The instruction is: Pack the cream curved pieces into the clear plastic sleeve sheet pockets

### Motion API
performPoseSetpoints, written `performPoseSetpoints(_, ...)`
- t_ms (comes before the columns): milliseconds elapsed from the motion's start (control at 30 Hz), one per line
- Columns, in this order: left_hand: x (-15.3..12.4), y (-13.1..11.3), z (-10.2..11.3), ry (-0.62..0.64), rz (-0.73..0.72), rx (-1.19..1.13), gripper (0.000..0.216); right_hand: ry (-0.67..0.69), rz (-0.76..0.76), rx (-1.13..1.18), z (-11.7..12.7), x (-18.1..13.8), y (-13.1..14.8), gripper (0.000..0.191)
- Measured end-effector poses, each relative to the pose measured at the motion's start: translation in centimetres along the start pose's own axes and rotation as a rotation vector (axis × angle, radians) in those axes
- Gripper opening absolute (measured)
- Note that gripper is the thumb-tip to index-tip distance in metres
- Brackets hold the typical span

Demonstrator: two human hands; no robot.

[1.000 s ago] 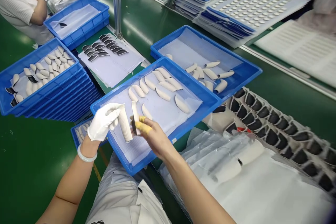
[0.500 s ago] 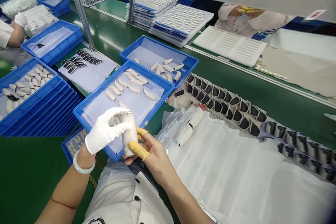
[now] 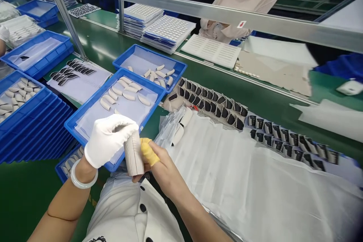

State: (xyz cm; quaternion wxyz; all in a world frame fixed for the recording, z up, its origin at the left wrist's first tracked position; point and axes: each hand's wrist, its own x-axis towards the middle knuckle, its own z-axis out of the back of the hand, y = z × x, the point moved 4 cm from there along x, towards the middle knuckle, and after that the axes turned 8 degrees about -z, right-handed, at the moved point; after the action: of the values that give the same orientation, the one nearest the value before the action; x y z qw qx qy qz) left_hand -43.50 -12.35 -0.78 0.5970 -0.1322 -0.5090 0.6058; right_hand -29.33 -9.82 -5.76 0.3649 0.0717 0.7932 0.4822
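Both hands hold one cream, tube-like curved piece point(image 3: 134, 155) with fine lines along its length and a dark seam down its front. My left hand point(image 3: 106, 140), in a white glove, pinches its upper end. Yellow finger covers are on my right hand point(image 3: 159, 159), which grips the lower right side with the thumb against it and fingers partly hidden behind. Just beyond the hands lies a blue tray point(image 3: 90, 115) lined with white sheets, with several similar cream curved pieces point(image 3: 129, 95) on them.
A second blue tray point(image 3: 181, 69) with cream pieces adjoins behind. Stacked blue trays point(image 3: 42, 132) stand at left. Rows of dark-lined pieces point(image 3: 214, 106) and a white plastic sheet point(image 3: 227, 174) cover the right. A metal rail point(image 3: 181, 7) crosses above; a person point(image 3: 235, 2) is beyond it.
The view has swung right, so the bench items sit further left. The cream piece has turned, showing its dark seam more clearly. My left fingers have closed in around its top.
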Motion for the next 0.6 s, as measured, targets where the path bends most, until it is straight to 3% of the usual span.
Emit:
performPoseSetpoints(100, 0.3, -0.7, -0.8, 0.037, -0.042, 0.004, 0.004, -0.056, 0.024, -0.062, 0.7, 0.0, 0.6, 0.051)
performPoseSetpoints(200, 0.8, -1.2, -1.1, 0.024, -0.053, 0.011, 0.005, 0.046, -0.009, 0.043, 0.7, -0.7, 0.7, 0.042)
performPoseSetpoints(333, 1.1, -1.5, -1.4, -0.009, -0.046, -0.079, 0.007, 0.139, 0.066, 0.075, 0.6, -2.9, 0.7, 0.072)
performPoseSetpoints(600, 0.7, -1.6, -2.2, -0.076, 0.014, -0.406, 0.003, -0.040, 0.228, -0.118, 0.4, -5.9, 0.9, 0.073)
